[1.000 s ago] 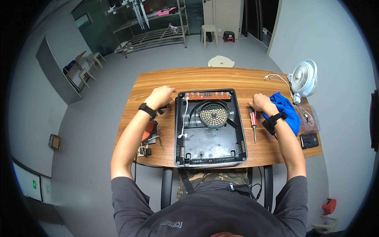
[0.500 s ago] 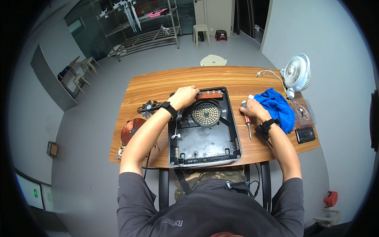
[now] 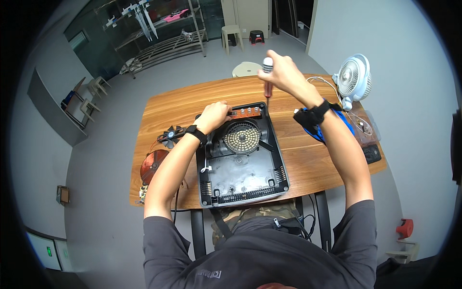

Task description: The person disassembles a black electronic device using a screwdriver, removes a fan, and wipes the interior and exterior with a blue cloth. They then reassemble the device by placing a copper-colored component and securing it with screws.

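An open black plastic housing (image 3: 243, 173) with a round vent grille lies on the table in front of me. Along its far inner edge runs an orange circuit board (image 3: 248, 113) with several round buttons. My left hand (image 3: 215, 117) has its fingers curled over the board's left end. Raised above the housing's far right corner, my right hand (image 3: 284, 74) is wrapped round a screwdriver (image 3: 268, 90) with a red handle and pale, dark-banded end. Its shaft points down toward that corner; I cannot tell whether the tip touches.
Left of the housing lie a small black fan (image 3: 171, 137), a copper coil disc (image 3: 154, 164) and a small board (image 3: 143, 193). To the right are a blue cloth (image 3: 345, 126), a white desk fan (image 3: 353, 79) with its cable, and a black box (image 3: 371, 153). A stool (image 3: 247, 69) stands beyond the wooden table (image 3: 308, 168).
My right hand has lifted the screwdriver off the table's right side and carried it left and away from me, turning it upright over the housing's corner. My left hand stays at the board.
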Motion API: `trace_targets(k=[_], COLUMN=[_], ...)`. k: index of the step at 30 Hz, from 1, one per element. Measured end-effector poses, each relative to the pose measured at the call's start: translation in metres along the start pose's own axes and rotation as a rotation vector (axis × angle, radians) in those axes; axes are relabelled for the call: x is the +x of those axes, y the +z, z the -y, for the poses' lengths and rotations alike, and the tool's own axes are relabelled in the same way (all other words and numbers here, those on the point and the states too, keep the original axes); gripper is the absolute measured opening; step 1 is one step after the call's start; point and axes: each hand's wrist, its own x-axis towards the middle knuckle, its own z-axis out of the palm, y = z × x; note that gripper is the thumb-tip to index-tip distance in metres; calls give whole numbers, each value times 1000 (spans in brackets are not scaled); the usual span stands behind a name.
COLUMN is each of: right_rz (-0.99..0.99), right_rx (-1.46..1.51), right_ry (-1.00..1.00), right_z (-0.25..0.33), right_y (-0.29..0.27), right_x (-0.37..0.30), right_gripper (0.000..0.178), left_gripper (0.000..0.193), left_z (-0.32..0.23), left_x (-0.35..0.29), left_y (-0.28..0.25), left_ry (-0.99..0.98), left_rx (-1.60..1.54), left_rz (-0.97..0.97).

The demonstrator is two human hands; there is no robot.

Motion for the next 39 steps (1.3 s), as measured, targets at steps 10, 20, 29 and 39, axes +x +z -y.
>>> trace_targets(k=[10, 20, 29, 39], right_rz=[-120, -180, -261, 6], right_rx=[-27, 2, 18, 156], right_ry=[-232, -201, -221, -159], right_z=[1, -15, -23, -27], right_y=[43, 53, 56, 47], right_x=[5, -14, -11, -10], right_gripper=[28, 30, 32, 34], left_gripper=[26, 25, 28, 27], left_z=[-6, -7, -3, -4], left_x=[6, 7, 7, 5], left_y=[-8, -6, -3, -3], left_ry=[-44, -64, -56, -61], left_rx=[-60, -68, -89, -107], left_rz=[31, 31, 21, 0])
